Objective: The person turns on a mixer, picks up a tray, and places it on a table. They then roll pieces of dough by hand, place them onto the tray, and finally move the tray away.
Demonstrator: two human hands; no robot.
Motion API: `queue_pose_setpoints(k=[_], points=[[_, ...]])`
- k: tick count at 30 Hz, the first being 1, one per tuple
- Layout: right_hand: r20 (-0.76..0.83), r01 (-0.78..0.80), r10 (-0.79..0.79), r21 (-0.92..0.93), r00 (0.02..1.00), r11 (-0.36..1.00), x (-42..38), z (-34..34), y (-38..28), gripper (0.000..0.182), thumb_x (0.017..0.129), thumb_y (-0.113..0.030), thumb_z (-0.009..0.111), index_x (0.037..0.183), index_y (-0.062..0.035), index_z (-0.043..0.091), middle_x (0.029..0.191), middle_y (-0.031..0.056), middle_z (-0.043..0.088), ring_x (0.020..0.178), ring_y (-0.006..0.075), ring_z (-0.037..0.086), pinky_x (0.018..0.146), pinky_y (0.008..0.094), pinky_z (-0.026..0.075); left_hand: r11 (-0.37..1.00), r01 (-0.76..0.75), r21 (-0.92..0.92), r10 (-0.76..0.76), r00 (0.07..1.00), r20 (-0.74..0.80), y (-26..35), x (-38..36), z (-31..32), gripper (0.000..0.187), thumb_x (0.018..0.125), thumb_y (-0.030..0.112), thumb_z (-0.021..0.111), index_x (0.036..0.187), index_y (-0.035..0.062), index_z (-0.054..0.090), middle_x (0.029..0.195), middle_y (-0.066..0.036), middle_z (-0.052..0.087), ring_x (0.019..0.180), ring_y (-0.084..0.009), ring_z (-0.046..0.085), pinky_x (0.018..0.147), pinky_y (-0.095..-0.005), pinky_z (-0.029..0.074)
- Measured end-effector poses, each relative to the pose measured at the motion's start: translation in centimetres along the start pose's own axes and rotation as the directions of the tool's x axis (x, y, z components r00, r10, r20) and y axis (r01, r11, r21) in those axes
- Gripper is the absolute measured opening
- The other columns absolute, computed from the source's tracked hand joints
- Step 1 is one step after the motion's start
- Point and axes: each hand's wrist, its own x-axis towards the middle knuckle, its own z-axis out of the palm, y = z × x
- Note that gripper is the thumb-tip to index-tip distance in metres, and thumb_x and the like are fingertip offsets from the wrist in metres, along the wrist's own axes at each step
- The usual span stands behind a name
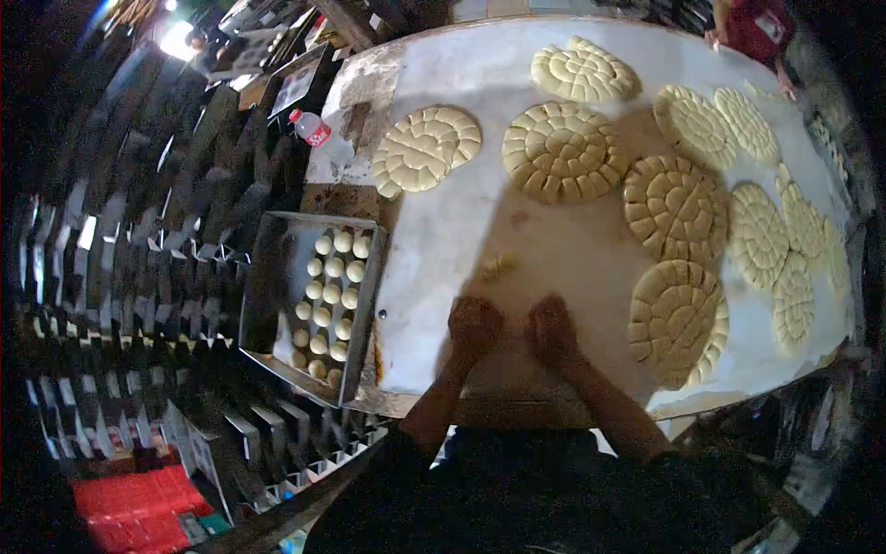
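Observation:
My left hand rests low over the table near its front edge, fingers curled inward. Close beside it, my right hand is curled in the same way, a narrow gap between the two. Whatever lies under or inside either hand is hidden and dark in shadow. Just beyond my hands, a few small dough scraps lie on the table. To the right sit flat rounds of cut dough pieces, the nearest dough round partly shaded. Farther off is another dough round.
A metal tray with rows of dough balls stands at the table's left edge. Behind it lies a plastic bottle with a red cap. More dough rounds cover the right side. At the far right corner another person reaches onto the table.

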Motion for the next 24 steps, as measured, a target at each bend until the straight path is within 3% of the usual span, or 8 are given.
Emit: queue_pose_setpoints(k=[6, 8, 10, 12, 15, 18, 22, 24], points=[[-0.084, 0.006, -0.012, -0.068, 0.996, 0.998, -2.5, -2.5, 7.1, 0.019, 0.082, -0.016, 0.058, 0.088, 0.001, 0.052, 0.09, 0.0198, 0.051, 0.092, 0.0401, 0.05, 0.097, 0.0545, 0.034, 0.963, -0.194, 0.188, 0.131, 0.944, 0.302, -5.5, -3.5, -7.5, 0.016, 0.085, 0.021, 0.061, 0.094, 0.0081, 0.063, 0.107, -0.019, 0.061, 0.104, -0.0338, 0.056, 0.098, -0.0465, 0.04], [-0.181, -0.016, -0.033, -0.26, 0.983, 0.965, 1.1, -2.4, 7.5, 0.02, 0.084, -0.016, 0.059, 0.089, 0.0014, 0.051, 0.091, 0.0192, 0.051, 0.092, 0.0389, 0.051, 0.095, 0.0549, 0.034, 0.973, -0.15, 0.177, 0.162, 0.985, -0.053, -7.6, 0.4, -7.8, 0.024, 0.082, 0.019, 0.059, 0.102, 0.0061, 0.058, 0.098, -0.017, 0.061, 0.096, -0.0355, 0.057, 0.087, -0.0504, 0.044], [-0.222, 0.034, -0.15, -0.455, 0.963, 0.89, 3.8, -1.7, 5.5, 0.02, 0.085, -0.016, 0.059, 0.09, 0.0018, 0.051, 0.092, 0.0187, 0.052, 0.092, 0.0381, 0.051, 0.095, 0.055, 0.034, 0.806, 0.129, 0.577, -0.305, 0.926, 0.22, -7.6, 2.2, -2.1, 0.022, 0.087, 0.015, 0.051, 0.104, 0.0066, 0.063, 0.105, -0.016, 0.062, 0.105, -0.0353, 0.054, 0.097, -0.0466, 0.041], [-0.446, -0.243, 0.194, -0.054, 0.874, 0.968, 5.3, 0.4, 3.4, 0.02, 0.089, -0.016, 0.058, 0.094, 0.0023, 0.052, 0.094, 0.0175, 0.053, 0.092, 0.036, 0.051, 0.092, 0.0506, 0.036, 0.979, 0.072, 0.19, -0.125, 0.951, 0.283, -5.3, 3.0, -2.5, 0.027, 0.082, 0.013, 0.053, 0.107, 0.0064, 0.059, 0.107, -0.016, 0.06, 0.108, -0.0327, 0.053, 0.099, -0.0463, 0.037], [-0.38, -0.104, 0.065, -0.084, 0.923, 0.991, 2.0, 2.7, 1.3, 0.02, 0.093, -0.019, 0.051, 0.093, 0.0005, 0.053, 0.094, 0.0158, 0.053, 0.09, 0.033, 0.05, 0.088, 0.0442, 0.04, 0.975, -0.043, -0.218, 0.093, 0.97, 0.224, -4.1, -3.7, 0.9, 0.035, 0.082, 0.01, 0.052, 0.116, 0.004, 0.055, 0.12, -0.019, 0.053, 0.113, -0.0346, 0.05, 0.104, -0.0459, 0.033], [-0.189, -0.049, 0.037, -0.059, 0.981, 0.997, -3.0, 0.5, 1.3, 0.019, 0.089, -0.016, 0.055, 0.101, -0.0007, 0.056, 0.096, 0.0149, 0.058, 0.087, 0.0302, 0.054, 0.083, 0.0421, 0.044, 0.947, 0.163, -0.278, -0.093, 0.964, 0.249, -6.5, -7.2, -3.9, 0.038, 0.085, 0.012, 0.051, 0.122, 0.0019, 0.052, 0.126, -0.02, 0.049, 0.115, -0.036, 0.049, 0.104, -0.0461, 0.034], [0.164, -0.256, 0.292, -0.209, 0.942, 0.944, -3.2, -3.1, 5.3, 0.024, 0.085, -0.013, 0.059, 0.106, -0.0028, 0.06, 0.099, 0.0138, 0.062, 0.086, 0.0275, 0.058, 0.077, 0.0409, 0.048, 0.465, 0.479, -0.745, -0.485, 0.841, 0.238, -7.9, -11.7, -16.6, 0.043, 0.09, 0.018, 0.049, 0.128, -0.002, 0.048, 0.132, -0.023, 0.046, 0.12, -0.0378, 0.045, 0.104, -0.0442, 0.035], [0.238, -0.445, 0.423, 0.047, 0.875, 0.894, 0.3, -2.3, 2.4, 0.026, 0.083, -0.017, 0.061, 0.105, -0.004, 0.061, 0.103, 0.0135, 0.061, 0.089, 0.0275, 0.06, 0.079, 0.0418, 0.05, 0.684, 0.471, -0.557, -0.54, 0.84, 0.048, -12.7, -11.5, -23.9, 0.032, 0.085, 0.015, 0.055, 0.113, -0.0003, 0.055, 0.117, -0.021, 0.053, 0.11, -0.0357, 0.05, 0.098, -0.0438, 0.038]])
